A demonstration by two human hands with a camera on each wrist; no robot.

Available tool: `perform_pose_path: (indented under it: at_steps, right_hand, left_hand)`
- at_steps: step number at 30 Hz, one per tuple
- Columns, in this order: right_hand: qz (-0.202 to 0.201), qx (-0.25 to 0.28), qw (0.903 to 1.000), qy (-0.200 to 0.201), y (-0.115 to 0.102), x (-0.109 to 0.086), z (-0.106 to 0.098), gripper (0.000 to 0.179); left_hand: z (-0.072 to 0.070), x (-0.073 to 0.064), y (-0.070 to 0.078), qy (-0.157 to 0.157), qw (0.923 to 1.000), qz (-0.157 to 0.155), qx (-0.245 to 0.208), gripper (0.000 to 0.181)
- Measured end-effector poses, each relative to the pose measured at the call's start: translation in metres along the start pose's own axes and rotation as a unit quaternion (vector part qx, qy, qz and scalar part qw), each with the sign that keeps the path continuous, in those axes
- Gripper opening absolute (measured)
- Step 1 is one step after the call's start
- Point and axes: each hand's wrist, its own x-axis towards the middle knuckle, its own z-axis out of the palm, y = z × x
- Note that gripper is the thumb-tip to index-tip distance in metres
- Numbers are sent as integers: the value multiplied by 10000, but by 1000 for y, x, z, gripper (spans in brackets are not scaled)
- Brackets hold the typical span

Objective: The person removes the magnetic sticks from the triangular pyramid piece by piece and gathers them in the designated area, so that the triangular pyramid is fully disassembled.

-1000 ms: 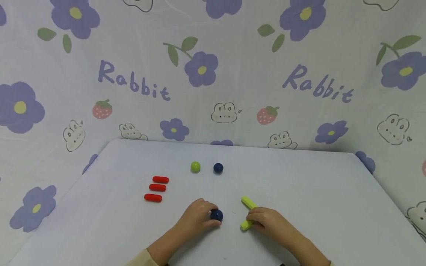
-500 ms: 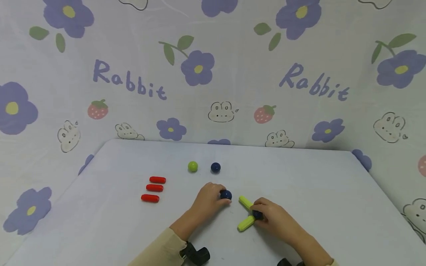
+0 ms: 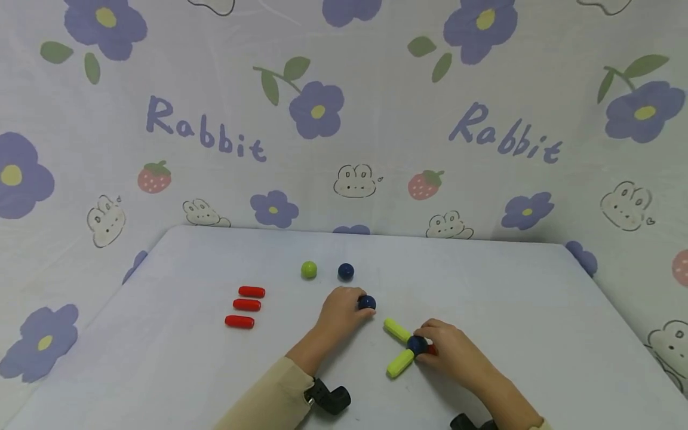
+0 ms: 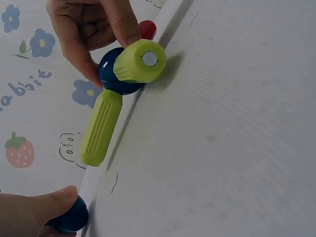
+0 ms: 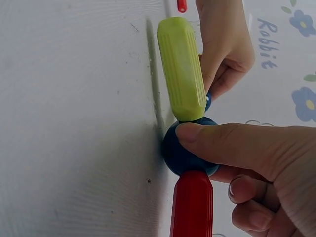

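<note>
In the head view my left hand (image 3: 340, 313) pinches a dark blue ball (image 3: 368, 302) between thumb and fingers, low over the white table (image 3: 510, 310). My right hand (image 3: 457, 352) grips a second blue ball (image 3: 416, 344) at its sides. Two lime-green ribbed rods, a far one (image 3: 396, 329) and a near one (image 3: 400, 363), join that ball and spread in a V toward the left. A red rod (image 5: 191, 207) is attached on the ball's other side, partly hidden by the right fingers in the head view. One green rod's end (image 4: 149, 59) shows a silver disc.
Three red rods, among them a middle one (image 3: 246, 305), lie in a rough column at the left. Farther back stand a lime-green ball (image 3: 309, 270) and another blue ball (image 3: 346, 272). A patterned cloth (image 3: 355, 119) hangs behind the table.
My left hand has moved forward and right with its ball. The right hand has shifted slightly, and its blue ball and the red rod now show. The head view has turned a little right.
</note>
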Motion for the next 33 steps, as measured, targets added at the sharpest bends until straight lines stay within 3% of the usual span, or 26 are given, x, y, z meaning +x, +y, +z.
perform_pose_path:
  at_steps: [7, 11, 14, 18, 25, 33]
  right_hand:
    - [-104, -54, 9999, -14, 5, -1, -3, 33]
    - [-139, -92, 9999, -8, 7, -1, -4, 33]
    - [-195, -72, 9998, -69, 7, -1, -4, 33]
    - [-211, -55, 9997, -119, 8, -1, -4, 33]
    - [-156, -41, 9999, -54, 7, 1, -2, 33]
    - [-164, -16, 9999, -40, 8, 0, -1, 33]
  left_hand:
    - [18, 19, 12, 463, 9987, -101, 204, 36]
    - [32, 31, 19, 591, 9950, -699, -392, 40]
    - [41, 38, 22, 762, 9847, -1189, -1022, 41]
    - [51, 45, 23, 988, 9726, -1519, -1456, 44]
    - [55, 48, 20, 1314, 9680, -1481, -1545, 48]
    - [57, 49, 16, 1368, 9692, -1353, -1538, 49]
